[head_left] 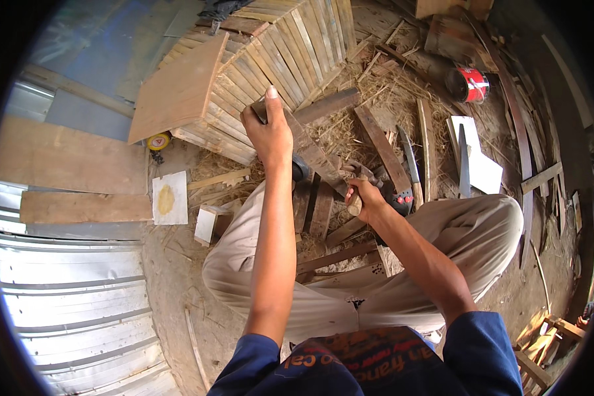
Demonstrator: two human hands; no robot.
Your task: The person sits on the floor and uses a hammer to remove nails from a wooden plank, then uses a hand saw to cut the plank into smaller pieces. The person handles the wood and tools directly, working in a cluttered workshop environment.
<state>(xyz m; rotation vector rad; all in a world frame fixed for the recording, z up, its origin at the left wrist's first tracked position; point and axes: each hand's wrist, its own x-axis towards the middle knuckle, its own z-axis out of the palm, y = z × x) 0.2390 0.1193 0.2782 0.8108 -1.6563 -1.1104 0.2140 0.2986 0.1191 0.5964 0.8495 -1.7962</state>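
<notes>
Dark wooden plank (313, 148) runs slantwise across the straw-covered ground between my knees, upper end near the slatted bundle, lower end toward my right hand. My left hand (268, 132) is closed tight round its upper part, fingers wrapped over the far edge, thumb pointing up and away, no gap in the grip. My right hand (365, 198) is fisted on a wooden handle (354, 203), fully closed. The tool's head (363, 171) is at the plank's lower part; looks like a hammer, but it's blurred, and I cannot tell if it touches the wood.

Just beside my right hand: a dark object with red dots (400, 197), half hidden by the hand. Beyond it a long blade (409, 165) lies on the ground, next to a brown board (383, 148) and a lighter strip (428, 148). Another dark plank (327, 105) pokes out from behind my left hand. More short dark boards (317, 208) lie under the plank between my legs.

Further out: a curved bundle of pale slats (277, 59) with a plywood sheet (178, 89) leaning on it, a yellow tape measure (158, 141) at its foot. A white square with a yellow stain (170, 197) on the dirt to the left, a small wood block (208, 224) near it. Red can (468, 84) upper right, white sheet (485, 168) with a dark blade on it. Corrugated metal (72, 297) lower left.
</notes>
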